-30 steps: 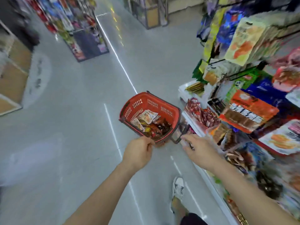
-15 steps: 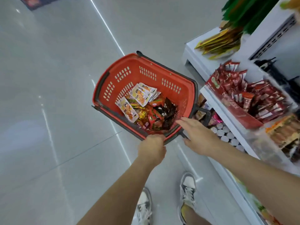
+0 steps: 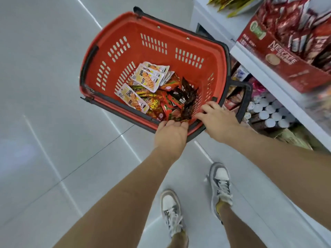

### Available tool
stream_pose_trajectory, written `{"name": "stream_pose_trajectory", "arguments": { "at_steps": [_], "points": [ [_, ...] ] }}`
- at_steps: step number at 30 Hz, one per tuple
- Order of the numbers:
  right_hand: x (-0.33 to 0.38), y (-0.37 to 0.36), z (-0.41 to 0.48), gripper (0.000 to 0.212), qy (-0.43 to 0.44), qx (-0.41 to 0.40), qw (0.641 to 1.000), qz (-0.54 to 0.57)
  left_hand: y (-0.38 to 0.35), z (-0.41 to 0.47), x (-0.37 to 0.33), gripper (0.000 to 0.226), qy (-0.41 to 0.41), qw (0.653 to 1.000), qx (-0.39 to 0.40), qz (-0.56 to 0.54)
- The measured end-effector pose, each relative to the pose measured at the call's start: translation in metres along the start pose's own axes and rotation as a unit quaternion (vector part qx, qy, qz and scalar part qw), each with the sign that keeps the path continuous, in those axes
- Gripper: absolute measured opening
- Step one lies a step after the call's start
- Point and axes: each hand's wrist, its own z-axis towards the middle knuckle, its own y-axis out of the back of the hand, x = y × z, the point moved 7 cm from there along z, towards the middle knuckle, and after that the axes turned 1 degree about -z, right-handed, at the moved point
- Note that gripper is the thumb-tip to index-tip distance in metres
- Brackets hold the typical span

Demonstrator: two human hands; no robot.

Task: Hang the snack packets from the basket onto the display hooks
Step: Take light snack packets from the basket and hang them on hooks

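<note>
A red slotted plastic basket (image 3: 170,35) hangs tilted above the pale grey tiled floor (image 3: 53,104), its right side close against a white shop shelf (image 3: 268,76). The loose snack packets (image 3: 157,102) lie heaped in the basket's near right corner. White-and-yellow ones (image 3: 149,77) lie on top towards the middle, red-and-yellow ones under them, and dark brown ones (image 3: 184,97) against the right wall. Print on most is too small to read.

The left hand (image 3: 171,135) is at the middle of the near rim, its fingers curled over the edge and gripping it; the fingertips are hidden inside. The right hand (image 3: 219,120) reaches over the near right corner with fingers loosely spread and the tips at the dark packets. Whether it pinches one cannot be told. A black loop handle (image 3: 243,101) sticks out just beyond it.

On the shelf's top edge stands a red cardboard Nescafé carton (image 3: 279,58) of sachets, cut off by the frame. Below it, white-capped bottles (image 3: 270,111) sit in shadow. The shelf's near end is blurred. Two grey-and-white sneakers (image 3: 170,210) stand on the floor below.
</note>
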Motion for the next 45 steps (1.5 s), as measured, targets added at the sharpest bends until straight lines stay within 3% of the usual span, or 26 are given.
{"name": "stream_pose_trajectory", "arguments": {
  "at_steps": [4,7,11,14,17,19,22,24,26,28,30,35,40,45],
  "points": [
    [0.001,0.001,-0.003,0.04,-0.012,-0.021,1.0,0.003,-0.009,-0.006,0.01,0.05,-0.014,0.999,0.045,0.01],
    [0.007,-0.005,-0.011,0.038,-0.008,-0.032,0.999,-0.001,-0.018,-0.016,0.003,0.062,-0.017,0.998,0.037,0.058],
    [0.013,0.0,-0.022,0.041,-0.009,-0.052,0.998,-0.043,-0.014,-0.015,-0.011,0.042,-0.024,0.993,-0.005,0.118],
    [0.019,0.0,-0.023,0.048,-0.017,-0.059,0.997,-0.047,-0.02,-0.015,-0.014,0.044,-0.023,0.991,0.008,0.129],
    [0.025,-0.01,-0.021,0.029,-0.019,-0.108,0.991,-0.074,-0.032,-0.01,-0.01,0.053,-0.027,0.989,0.027,0.146],
    [0.025,-0.016,-0.021,0.018,-0.02,-0.148,0.985,-0.089,-0.035,-0.003,-0.009,0.044,-0.044,0.986,0.024,0.161],
    [0.037,-0.022,-0.024,0.021,0.023,-0.189,0.976,-0.101,-0.034,-0.011,0.001,0.036,-0.077,0.979,0.039,0.187],
    [0.066,-0.028,-0.034,0.026,0.08,-0.153,0.983,-0.065,-0.041,-0.039,0.019,0.036,-0.08,0.976,0.079,0.186],
    [0.099,-0.039,-0.048,0.032,0.126,-0.058,0.989,-0.048,-0.048,-0.073,0.034,0.035,-0.095,0.976,0.095,0.173],
    [0.121,-0.052,-0.07,0.042,0.135,0.031,0.99,-0.037,-0.057,-0.104,0.038,0.039,-0.097,0.975,0.123,0.157],
    [0.126,-0.061,-0.095,0.046,0.137,0.056,0.988,-0.045,-0.067,-0.125,0.028,0.043,-0.095,0.976,0.142,0.137],
    [0.092,-0.098,-0.169,0.057,0.136,0.141,0.979,-0.057,-0.089,-0.164,-0.038,0.062,-0.114,0.976,0.187,0.012],
    [0.045,-0.135,-0.246,0.089,0.077,0.233,0.969,0.016,-0.11,-0.191,-0.092,0.046,-0.102,0.98,0.171,-0.018],
    [-0.001,-0.16,-0.308,0.072,0.009,0.256,0.965,0.048,-0.127,-0.204,-0.126,0.041,-0.116,0.97,0.215,-0.003]
  ]
}}
